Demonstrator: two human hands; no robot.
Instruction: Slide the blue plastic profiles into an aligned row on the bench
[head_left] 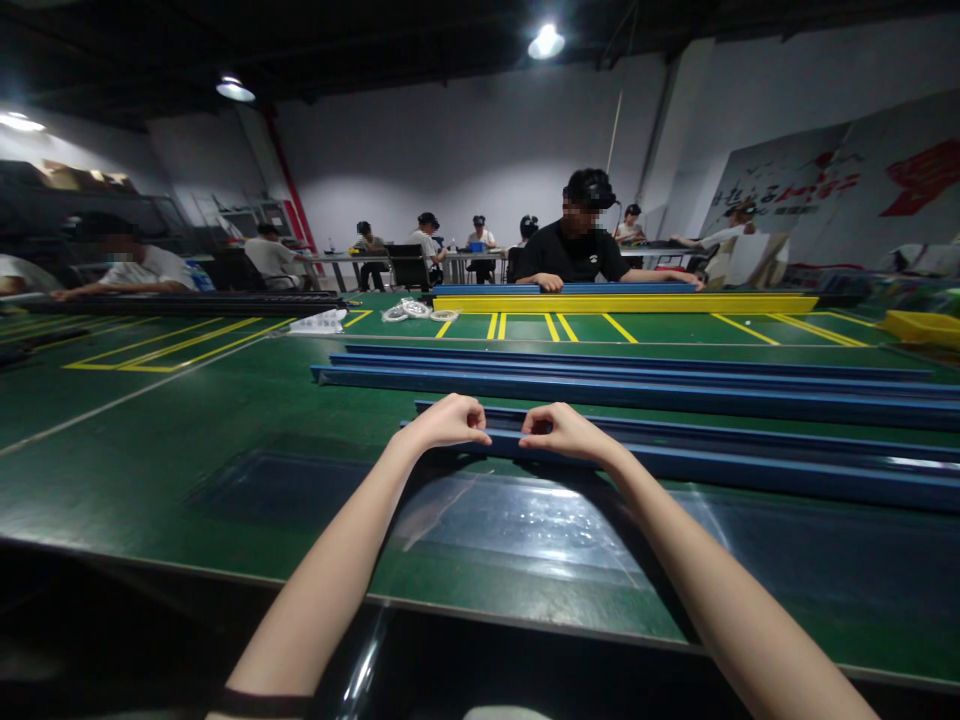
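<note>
A long blue channel-shaped rail [720, 467] lies across the green table in front of me, running off to the right. My left hand [450, 421] is closed near its left end, fingers curled over and thumb low against the near wall. A short gap to the right, my right hand [568, 432] is closed on the same rail in a mirrored pinch. The fingertips partly hide what they press. On my side of the rail, a clear plastic strip [525, 520] lies flat on the table and reflects the light.
Beyond the rail lie more blue rails [600, 385]. Farther off are a yellow rail [622, 304], coils of white cord [412, 310] and a yellow bin [922, 327]. A person in black [574, 250] works across the table with both hands on a blue rail. The table's near edge [525, 622] runs below my forearms.
</note>
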